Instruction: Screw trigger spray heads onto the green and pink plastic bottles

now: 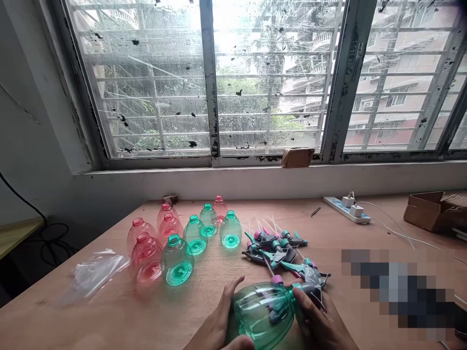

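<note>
A clear green spray bottle [260, 311] lies on its side near the front edge of the wooden table [204, 301]. My left hand [219, 321] wraps around its base. My right hand [321, 323] grips the neck end, where a green and black trigger sprayer [310, 287] sits. Just behind lies a pile of loose trigger sprayers [279, 248] with pink and green collars and thin dip tubes. Further left stand several empty bottles, pink ones [146, 250] and green ones [177, 260], all upright and uncapped.
A crumpled clear plastic bag [93, 273] lies at the table's left. A white power strip [346, 209] with plugs and cables sits at the back right, beside a cardboard box [430, 211]. A blurred patch covers the right front. Windows run behind the table.
</note>
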`<state>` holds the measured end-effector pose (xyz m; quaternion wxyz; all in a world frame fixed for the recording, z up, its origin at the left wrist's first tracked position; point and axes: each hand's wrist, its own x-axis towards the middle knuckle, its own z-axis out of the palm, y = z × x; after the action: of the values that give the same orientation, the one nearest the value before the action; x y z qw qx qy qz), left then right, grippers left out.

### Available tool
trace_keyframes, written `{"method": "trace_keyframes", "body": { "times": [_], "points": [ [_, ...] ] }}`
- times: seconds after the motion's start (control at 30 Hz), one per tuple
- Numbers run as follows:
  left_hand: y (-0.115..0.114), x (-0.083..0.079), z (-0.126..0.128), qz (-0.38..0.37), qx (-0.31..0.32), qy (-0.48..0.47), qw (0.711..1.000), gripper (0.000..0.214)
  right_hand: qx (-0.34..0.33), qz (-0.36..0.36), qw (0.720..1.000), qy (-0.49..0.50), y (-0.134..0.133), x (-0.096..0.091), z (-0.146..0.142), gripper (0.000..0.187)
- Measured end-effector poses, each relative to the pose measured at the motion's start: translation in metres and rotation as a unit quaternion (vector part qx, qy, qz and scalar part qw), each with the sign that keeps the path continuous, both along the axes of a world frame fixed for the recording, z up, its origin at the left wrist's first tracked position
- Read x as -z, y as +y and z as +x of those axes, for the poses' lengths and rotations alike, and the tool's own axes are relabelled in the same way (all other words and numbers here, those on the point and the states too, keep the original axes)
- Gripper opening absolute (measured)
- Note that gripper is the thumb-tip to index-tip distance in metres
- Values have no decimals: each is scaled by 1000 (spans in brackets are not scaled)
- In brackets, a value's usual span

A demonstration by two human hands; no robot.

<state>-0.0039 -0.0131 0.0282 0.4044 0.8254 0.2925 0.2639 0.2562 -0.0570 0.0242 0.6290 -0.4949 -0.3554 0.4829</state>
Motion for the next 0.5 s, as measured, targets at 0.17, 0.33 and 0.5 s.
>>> {"method": "trace_keyframes", "body": {
  "times": [0.17,0.33,0.5],
  "points": [
    [11,22,5,2,-40,19,999,115,11,9,1000,-7,-2,-6,-3,60],
    [15,28,4,7,-32,27,999,107,-5,7,1000,-7,-2,-4,-2,62],
    [5,7,0,19,16,-2,1000,95,5,3,1000,-3,0,-2,-2,61]
  ]
}}
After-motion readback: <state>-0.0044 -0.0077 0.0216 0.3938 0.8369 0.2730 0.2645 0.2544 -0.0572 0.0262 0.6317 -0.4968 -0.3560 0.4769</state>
